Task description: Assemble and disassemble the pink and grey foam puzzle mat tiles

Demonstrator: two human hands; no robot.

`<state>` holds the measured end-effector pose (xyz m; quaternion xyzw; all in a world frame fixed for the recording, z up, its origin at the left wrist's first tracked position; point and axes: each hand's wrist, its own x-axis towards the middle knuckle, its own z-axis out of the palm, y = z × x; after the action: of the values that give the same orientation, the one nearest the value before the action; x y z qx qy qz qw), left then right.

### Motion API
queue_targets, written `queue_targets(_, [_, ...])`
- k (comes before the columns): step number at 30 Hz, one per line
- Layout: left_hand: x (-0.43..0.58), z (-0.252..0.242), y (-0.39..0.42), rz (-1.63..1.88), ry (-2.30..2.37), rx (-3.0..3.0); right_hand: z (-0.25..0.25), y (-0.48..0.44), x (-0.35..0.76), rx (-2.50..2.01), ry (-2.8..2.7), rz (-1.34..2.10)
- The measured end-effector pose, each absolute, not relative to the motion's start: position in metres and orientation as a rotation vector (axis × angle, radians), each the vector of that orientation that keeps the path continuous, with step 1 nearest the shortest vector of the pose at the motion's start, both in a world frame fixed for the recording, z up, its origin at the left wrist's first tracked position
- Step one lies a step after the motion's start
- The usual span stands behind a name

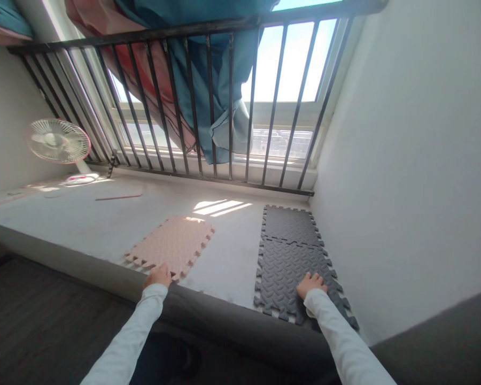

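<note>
At the near edge of a pink foam mat tile [175, 243], my left hand [158, 275] has its fingers closed on the border close to the front corner. The tile lies on the pale ledge, its toothed edges free on all sides. Two dark grey foam mat tiles lie at the right; the far tile [291, 224] joins the near tile [286, 270] along an interlocking seam. My right hand [311, 284] rests on the near grey tile, fingers apart and pressed on its ridged surface. Part of that tile is hidden under the hand and sleeve.
The pale ledge [228, 256] drops off at its front edge to a dark floor [44, 321]. A black railing [208, 107] with curtains [220, 80] stands behind. A white wall [404, 187] borders the right. A fan [60, 141] and a thin strip [118, 197] are at the left.
</note>
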<state>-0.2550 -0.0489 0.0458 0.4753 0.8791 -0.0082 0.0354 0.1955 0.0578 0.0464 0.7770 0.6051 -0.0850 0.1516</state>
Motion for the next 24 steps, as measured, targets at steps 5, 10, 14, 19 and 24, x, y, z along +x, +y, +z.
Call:
queue_targets(5, [-0.258,0.041,-0.049,-0.010,2.693,1.477,0.045,0.059,0.196,2.233,1.729,-0.234])
queue_targets(10, [-0.259,0.040,-0.048,0.008,2.691,1.417,0.045,0.059,0.196,2.217,1.717,-0.262])
queue_targets(14, [-0.257,0.042,-0.048,-0.006,2.684,1.425,0.045,0.059,0.196,2.216,1.712,-0.260])
queue_targets(19, [-0.255,0.048,-0.049,-0.032,2.676,1.405,0.042,0.060,0.197,2.220,1.725,-0.241])
queue_targets(24, [-0.255,0.051,-0.047,-0.076,2.649,1.420,0.036,0.061,0.199,2.230,1.772,-0.228])
